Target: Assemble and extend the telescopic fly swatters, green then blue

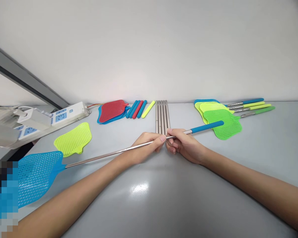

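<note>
A blue fly swatter (41,175) with a thin metal telescopic rod, drawn out long, lies slantwise across both hands. My left hand (149,145) is closed on the rod near its middle, thumb on top. Close beside it, my right hand (185,145) grips the rod just below the blue handle (207,127). The swatter's head reaches to the far left, partly covered by a pixelated patch. Behind my hands stand several metal rods (162,115) laid side by side, their near ends partly hidden by my fingers.
Left of the rods lie several loose coloured handle grips (138,109), red and blue swatter heads (113,110) and a yellow head (74,138). At right, several whole swatters (223,125) overlap. A power strip (69,114) with plugs sits far left. A wall (164,49) closes the back.
</note>
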